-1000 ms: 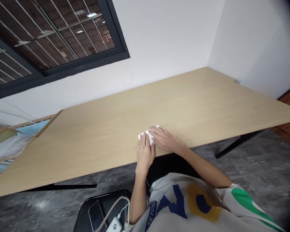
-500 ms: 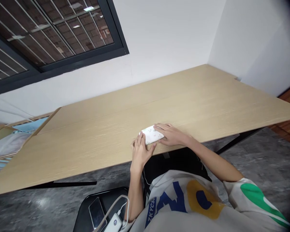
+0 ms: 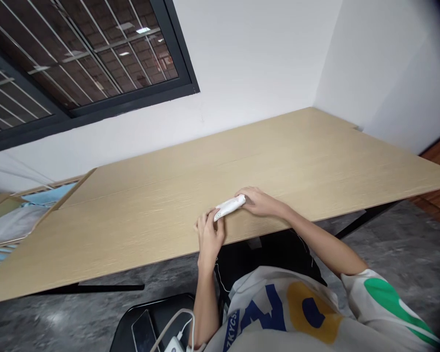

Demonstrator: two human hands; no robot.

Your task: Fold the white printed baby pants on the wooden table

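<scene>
A small, flat, white thing with a faint print, which looks like a folded cloth (image 3: pixel 229 208), stands tilted up on its long edge just above or on the table near its front edge. My left hand (image 3: pixel 209 232) grips its left end, with thumb and fingers closed around it. At the far right end, my right hand (image 3: pixel 256 200) holds it too, its fingers bent behind and its thumb at the near side. The printed face is mostly turned out of sight, so the narrow edge shows.
A light wooden table (image 3: pixel 150 205) stretches along the white wall beneath a barred window (image 3: pixel 95 54). At the left stands a crate-like box (image 3: pixel 18 220) with bluish and white cloth. Beside me, a black chair (image 3: pixel 132 318) carries a phone (image 3: pixel 144 332) and a white power bank (image 3: pixel 174 344) with a cable.
The white folded cloth has gone from lying flat to tilted up on edge. Both hands have moved from resting on top to gripping its ends, and the view has shifted slightly.
</scene>
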